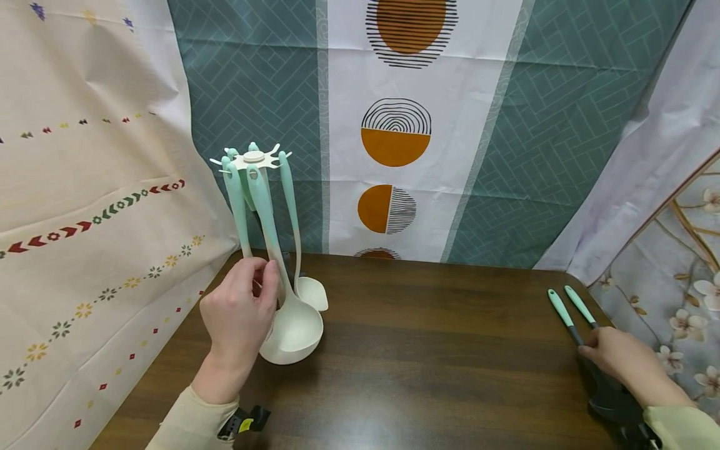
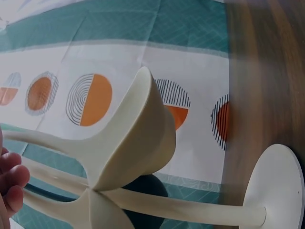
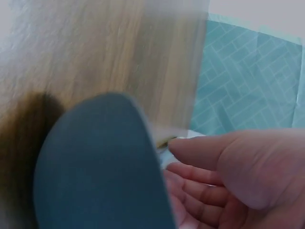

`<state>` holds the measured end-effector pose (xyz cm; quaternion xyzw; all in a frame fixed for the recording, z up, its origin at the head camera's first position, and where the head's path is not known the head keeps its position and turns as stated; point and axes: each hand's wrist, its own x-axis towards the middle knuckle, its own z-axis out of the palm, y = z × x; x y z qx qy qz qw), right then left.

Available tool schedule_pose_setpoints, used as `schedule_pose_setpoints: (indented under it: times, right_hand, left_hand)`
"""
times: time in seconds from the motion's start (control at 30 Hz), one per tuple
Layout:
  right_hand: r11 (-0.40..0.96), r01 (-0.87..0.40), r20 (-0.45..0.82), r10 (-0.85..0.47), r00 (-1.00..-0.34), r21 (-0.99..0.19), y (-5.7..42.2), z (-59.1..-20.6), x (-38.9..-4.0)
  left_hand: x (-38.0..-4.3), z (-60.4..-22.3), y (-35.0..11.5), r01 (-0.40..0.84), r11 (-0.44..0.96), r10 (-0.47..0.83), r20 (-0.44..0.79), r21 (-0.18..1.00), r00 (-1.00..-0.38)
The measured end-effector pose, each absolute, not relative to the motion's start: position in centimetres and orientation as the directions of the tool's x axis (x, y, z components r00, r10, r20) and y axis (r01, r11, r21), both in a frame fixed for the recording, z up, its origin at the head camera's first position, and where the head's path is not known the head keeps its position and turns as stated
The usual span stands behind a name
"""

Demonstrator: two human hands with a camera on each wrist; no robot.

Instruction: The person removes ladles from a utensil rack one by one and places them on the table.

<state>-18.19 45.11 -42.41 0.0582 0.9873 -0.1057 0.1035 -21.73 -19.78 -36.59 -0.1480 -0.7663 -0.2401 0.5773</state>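
At the left, a white rack [image 1: 254,157] bears several mint-handled utensils. My left hand [image 1: 242,306] is at the handle of a cream ladle [image 1: 292,331], its thumb and finger pinching it. The left wrist view has the ladle [image 2: 128,129] large, with curled fingers [image 2: 13,179] at the left edge. On the right, my right hand [image 1: 624,356] grips the neck of a kitchen utensil with a mint handle [image 1: 560,307] and dark head. That broad dark head [image 3: 105,162] fills the right wrist view's front. A second mint handle [image 1: 579,303] lies alongside, partly covered by the hand.
Both sets stand or lie on a brown wooden table [image 1: 427,350]. A cream spatula-like head [image 1: 312,294] hangs behind the ladle. The rack's round white base [image 2: 276,186] rests on the table. Patterned cloth [image 1: 388,150] hangs along the back and sides.
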Motion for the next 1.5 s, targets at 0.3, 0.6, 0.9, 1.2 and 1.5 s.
schedule_pose_setpoints:
  times: [0.3,0.6,0.9,1.2,1.5]
  right_hand:
    - [0.983,0.047,-0.012,0.046,-0.999,-0.179,42.4,-41.2,-19.5]
    - [0.977,-0.130,0.190,-0.097,-0.977,-0.170,36.3,-39.6,-21.9]
    - [0.950,-0.219,0.220,-0.170,-0.961,-0.224,29.5,-37.3,-24.5]
    - [0.904,-0.274,0.192,-0.220,-0.956,-0.328,23.2,-36.1,-26.4]
    - [0.862,-0.337,0.202,-0.279,-0.939,-0.378,17.6,-35.9,-27.9]
  left_hand:
    - [-21.2,-36.3,-20.8,0.479,0.855,-0.074,0.961,0.198,-0.265]
    - [-21.1,-35.9,-21.7,0.468,0.853,-0.134,0.963,0.233,-0.236]
    - [-21.0,-35.8,-22.6,0.436,0.864,-0.129,0.948,0.252,-0.292]
    - [-21.3,-35.9,-22.9,0.421,0.866,-0.121,0.931,0.268,-0.343]
    - [-21.5,-36.2,-22.8,0.416,0.870,-0.096,0.919,0.264,-0.381]
